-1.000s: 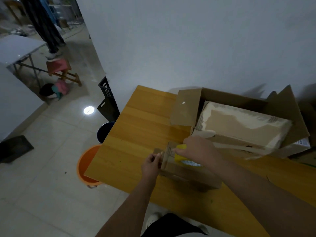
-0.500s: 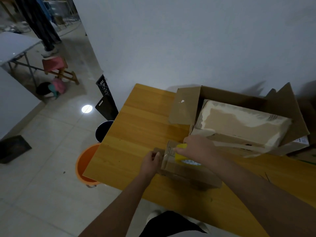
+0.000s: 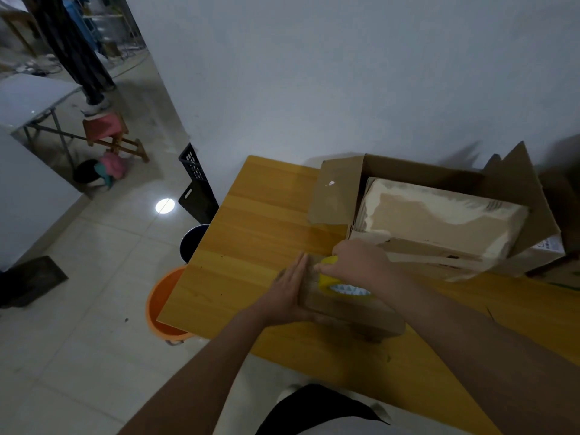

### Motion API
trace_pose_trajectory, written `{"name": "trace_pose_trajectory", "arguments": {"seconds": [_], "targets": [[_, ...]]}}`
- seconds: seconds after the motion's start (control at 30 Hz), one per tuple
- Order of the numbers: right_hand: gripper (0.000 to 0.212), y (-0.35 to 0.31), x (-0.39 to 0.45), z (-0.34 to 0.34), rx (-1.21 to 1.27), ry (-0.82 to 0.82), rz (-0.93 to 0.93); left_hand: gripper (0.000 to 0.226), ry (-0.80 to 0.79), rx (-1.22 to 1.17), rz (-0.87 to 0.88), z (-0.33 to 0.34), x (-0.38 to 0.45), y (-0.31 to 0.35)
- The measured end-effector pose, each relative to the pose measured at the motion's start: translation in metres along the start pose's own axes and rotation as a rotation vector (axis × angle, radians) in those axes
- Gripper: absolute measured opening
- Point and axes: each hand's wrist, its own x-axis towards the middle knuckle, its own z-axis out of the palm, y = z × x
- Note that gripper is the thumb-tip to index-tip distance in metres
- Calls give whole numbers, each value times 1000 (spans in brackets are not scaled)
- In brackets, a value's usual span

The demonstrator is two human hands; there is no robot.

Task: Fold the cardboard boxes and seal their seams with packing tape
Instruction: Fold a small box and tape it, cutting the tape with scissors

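- My left hand [image 3: 290, 290] is flat, fingers straight, pressing on the left end of the small box [image 3: 348, 309].
- My right hand [image 3: 357, 262] is curled around the yellow tape roll [image 3: 340, 285] on top of that box.
- The small box sits on the wooden table [image 3: 251, 246], near its front edge.
- The big open box [image 3: 439, 215] is just behind it.

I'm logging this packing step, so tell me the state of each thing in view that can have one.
small cardboard box: folded shut, lying on the table
tape roll: on the small box, gripped
left hand: flat, fingers straight, pressing the box's left end
right hand: curled over the tape roll
large carton: flaps open, holding a stack of flat cardboard
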Motion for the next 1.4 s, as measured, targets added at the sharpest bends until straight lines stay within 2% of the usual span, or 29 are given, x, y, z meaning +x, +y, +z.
{"name": "trace_pose_trajectory", "arguments": {"seconds": [0.1,0.17,0.23,0.3,0.37,0.53,0.6,0.7,0.73,0.8,0.9,0.97,1.03,1.13,1.27,1.4], "targets": [[60,0,0,1,-7,7,-16,131,-29,380,103,-9,23,0],[67,5,0,-3,36,-45,-50,131,-54,412,97,-11,31,-1],[72,17,-3,-14,178,-162,-97,131,-36,405,96,-11,29,-3],[70,36,-11,-25,395,-248,-141,130,-20,412,96,-12,26,-6],[63,51,-24,-24,479,-241,-167,130,-5,399,101,-11,25,-7],[52,72,-43,-20,403,-142,-262,130,14,451,130,-16,24,-4],[45,92,-51,-30,389,-140,-186,130,13,476,136,-19,23,-6],[58,125,-64,-27,385,-185,-34,131,7,480,148,-21,27,-2],[64,131,-67,-24,419,-169,-14,131,6,481,152,-21,29,0],[62,135,-69,-18,457,-116,-24,132,5,486,149,-20,30,1],[53,143,-69,-8,237,-90,-35,133,-6,503,134,-20,29,-2],[74,156,-71,4,76,-123,42,133,-18,503,127,-18,30,-1],[93,167,-75,22,108,-105,61,132,-13,496,140,-16,32,1],[76,169,-81,31,121,-112,71,131,-14,489,138,-16,34,3],[74,174,-75,43,112,-99,64,130,-16,490,135,-17,32,4],[59,176,-72,46,74,-99,62,130,-6,501,143,-16,32,3]]}}
